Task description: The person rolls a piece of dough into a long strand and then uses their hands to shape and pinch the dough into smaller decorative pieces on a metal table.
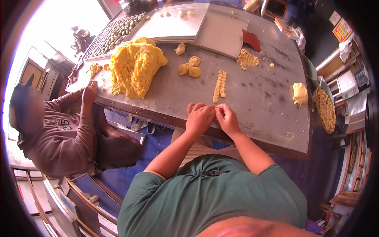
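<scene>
The left hand [200,117] and right hand [227,119] are resting together at the near edge of the table [272,106], fingertips touching over it. The left fingers are curling inward, and the right thumb and forefinger are nearly closing. Whether a bit of dough is sitting between them cannot be told, since the fingers are hiding it.

Just beyond the fingertips, two rows of balls [219,87] are running from the near edge toward the far one, lying side by side, probably for easy reach and to save room. Lumps [190,67] are lying farther in. The mound [136,67] is standing toward the left end, close to the near edge, presumably as a shared supply, as a co-worker [65,134] is sitting at that end.

Two trays, one bright [173,25] and one dull [223,33], are lying toward the far edge, likely leaving working room in front. A red sheet [251,40] is overlapping the dull one's right side. Another lump [300,94] is sitting by the right edge, and a basket [326,110] is holding pale pieces beyond it.
</scene>
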